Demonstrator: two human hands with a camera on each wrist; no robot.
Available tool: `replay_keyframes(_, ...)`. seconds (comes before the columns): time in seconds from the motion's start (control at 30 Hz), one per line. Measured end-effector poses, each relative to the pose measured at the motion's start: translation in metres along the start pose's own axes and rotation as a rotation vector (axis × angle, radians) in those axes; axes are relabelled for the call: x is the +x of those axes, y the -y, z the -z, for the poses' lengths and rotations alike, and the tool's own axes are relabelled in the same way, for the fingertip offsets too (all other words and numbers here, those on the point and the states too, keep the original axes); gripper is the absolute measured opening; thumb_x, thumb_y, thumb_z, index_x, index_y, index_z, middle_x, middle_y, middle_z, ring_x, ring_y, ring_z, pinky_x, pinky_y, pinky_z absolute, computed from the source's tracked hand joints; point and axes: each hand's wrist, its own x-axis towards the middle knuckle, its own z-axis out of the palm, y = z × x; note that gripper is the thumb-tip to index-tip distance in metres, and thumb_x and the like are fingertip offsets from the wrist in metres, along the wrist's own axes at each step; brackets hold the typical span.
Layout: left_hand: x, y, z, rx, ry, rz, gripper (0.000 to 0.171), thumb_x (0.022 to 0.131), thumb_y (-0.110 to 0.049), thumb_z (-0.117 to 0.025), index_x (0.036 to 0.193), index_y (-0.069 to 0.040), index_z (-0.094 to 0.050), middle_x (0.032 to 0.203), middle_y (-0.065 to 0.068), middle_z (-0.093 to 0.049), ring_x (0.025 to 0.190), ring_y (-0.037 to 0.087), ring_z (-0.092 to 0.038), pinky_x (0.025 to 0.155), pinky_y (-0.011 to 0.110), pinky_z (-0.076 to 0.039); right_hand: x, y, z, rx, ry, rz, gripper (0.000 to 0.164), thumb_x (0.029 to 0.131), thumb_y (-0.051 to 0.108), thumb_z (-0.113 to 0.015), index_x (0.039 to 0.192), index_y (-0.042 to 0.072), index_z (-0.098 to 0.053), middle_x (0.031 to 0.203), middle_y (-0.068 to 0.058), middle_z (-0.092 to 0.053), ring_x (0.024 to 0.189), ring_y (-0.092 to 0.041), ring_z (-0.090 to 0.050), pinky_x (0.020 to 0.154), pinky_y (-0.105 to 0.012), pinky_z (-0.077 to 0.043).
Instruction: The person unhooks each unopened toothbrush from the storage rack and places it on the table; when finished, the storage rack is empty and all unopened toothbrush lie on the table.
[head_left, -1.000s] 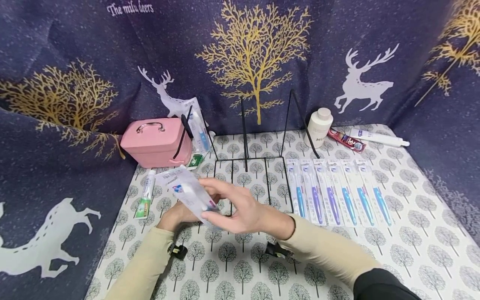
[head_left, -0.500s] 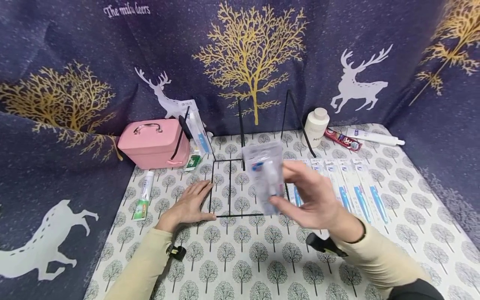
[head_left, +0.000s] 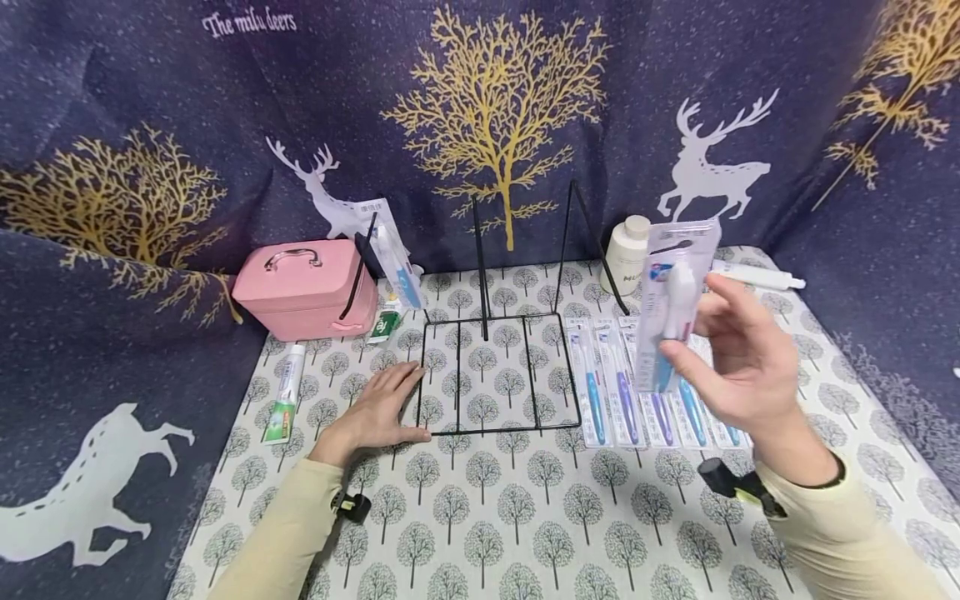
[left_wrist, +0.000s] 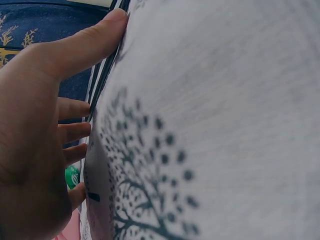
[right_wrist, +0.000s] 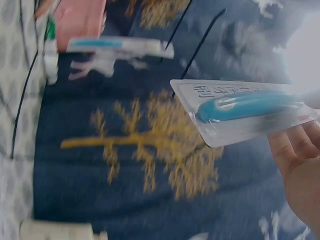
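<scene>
My right hand (head_left: pixel 750 358) pinches a packaged toothbrush (head_left: pixel 675 300) between thumb and fingers, raised above the right side of the table. Its blue handle (right_wrist: pixel 245 107) shows through the clear blister in the right wrist view. Below it lies a row of packaged toothbrushes (head_left: pixel 595 408) with blue and purple handles, partly covered by the hand and pack. My left hand (head_left: pixel 375 408) rests palm down at the left edge of a black wire rack (head_left: pixel 459 375), fingers extended. In the left wrist view its thumb (left_wrist: pixel 95 42) lies along the wire.
Another packaged toothbrush (head_left: pixel 393 258) leans upright beside a pink case (head_left: pixel 300 287). A green-and-white toothpaste tube (head_left: pixel 285 396) lies at left, a small green pack (head_left: pixel 385 325) near the rack. At back right are a white bottle (head_left: pixel 625 254) and a white tube (head_left: pixel 757 275).
My right hand has carried the packaged toothbrush rightward from beside my left hand, over the rack, to above the row, turning it more upright. My left hand has stayed at the rack's left edge.
</scene>
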Motion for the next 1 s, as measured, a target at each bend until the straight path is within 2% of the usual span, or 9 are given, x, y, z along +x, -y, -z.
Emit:
replay_keyframes(0.23,0.000,0.001,-0.002,-0.003,-0.016,-0.008,0.109,0.063,-0.076,-0.058,0.146,-0.016,-0.019,0.153,0.008,-0.015,0.138,0.031,-0.016,0.110,0.058,-0.015,-0.014,0.016,0.043,-0.016,-0.123,-0.166,0.060,0.064,-0.018,-0.071,0.115,-0.025,-0.041,0.093,-0.033,-0.061,0.085,-0.030,-0.064,0.075,-0.027,-0.056)
replay_keyframes(0.37,0.000,0.002,-0.003,0.001,-0.019,-0.014,0.110,0.063,-0.076,-0.057,0.146,-0.016,-0.019,0.153,0.009,-0.015,0.138,0.031,-0.016,0.110,0.057,-0.014,-0.021,0.024,0.065,-0.032,-0.136,-0.245,0.058,0.065,-0.021,-0.068,0.116,-0.027,-0.040,0.099,-0.034,-0.061,0.092,-0.031,-0.064,0.079,-0.027,-0.055)
replay_keyframes(0.53,0.000,0.002,-0.003,-0.004,-0.013,-0.018,0.109,0.064,-0.076,-0.057,0.146,-0.015,-0.019,0.153,0.010,-0.015,0.138,0.032,-0.016,0.109,0.059,-0.014,-0.038,0.030,0.101,-0.130,-0.126,-0.401,0.059,0.068,-0.023,-0.063,0.121,-0.026,-0.037,0.103,-0.025,-0.063,0.095,-0.025,-0.064,0.085,-0.025,-0.053)
replay_keyframes(0.67,0.000,0.001,-0.003,-0.004,-0.008,-0.012,0.109,0.063,-0.075,-0.058,0.146,-0.016,-0.019,0.153,0.009,-0.015,0.138,0.032,-0.016,0.109,0.059,-0.014,-0.053,0.033,0.131,-0.308,-0.115,-0.535,0.060,0.068,-0.028,-0.058,0.125,-0.021,-0.038,0.099,-0.012,-0.066,0.092,-0.016,-0.064,0.082,-0.018,-0.052)
replay_keyframes(0.83,0.000,0.001,-0.002,-0.007,-0.007,-0.012,0.109,0.063,-0.075,-0.059,0.146,-0.016,-0.019,0.153,0.009,-0.015,0.138,0.031,-0.016,0.109,0.059,-0.014,-0.068,0.035,0.160,-0.472,-0.160,-0.722,0.066,0.067,-0.034,-0.052,0.129,-0.013,-0.042,0.090,-0.001,-0.066,0.082,-0.006,-0.063,0.077,-0.011,-0.051)
replay_keyframes(0.9,0.000,0.001,-0.002,-0.006,-0.008,-0.012,0.109,0.063,-0.075,-0.059,0.146,-0.016,-0.020,0.153,0.009,-0.015,0.138,0.031,-0.016,0.110,0.059,-0.014,-0.074,0.034,0.170,-0.553,-0.148,-0.801,0.066,0.069,-0.030,-0.054,0.131,-0.008,-0.043,0.089,0.003,-0.065,0.079,-0.003,-0.062,0.074,-0.009,-0.050)
replay_keyframes(1.0,0.001,0.001,-0.002,0.004,-0.010,-0.012,0.109,0.064,-0.075,-0.058,0.146,-0.015,-0.020,0.153,0.009,-0.015,0.138,0.031,-0.016,0.110,0.058,-0.015,-0.083,0.033,0.186,-0.739,-0.095,-0.945,0.063,0.076,-0.016,-0.061,0.134,0.003,-0.044,0.089,0.013,-0.062,0.077,0.005,-0.059,0.071,-0.004,-0.048)
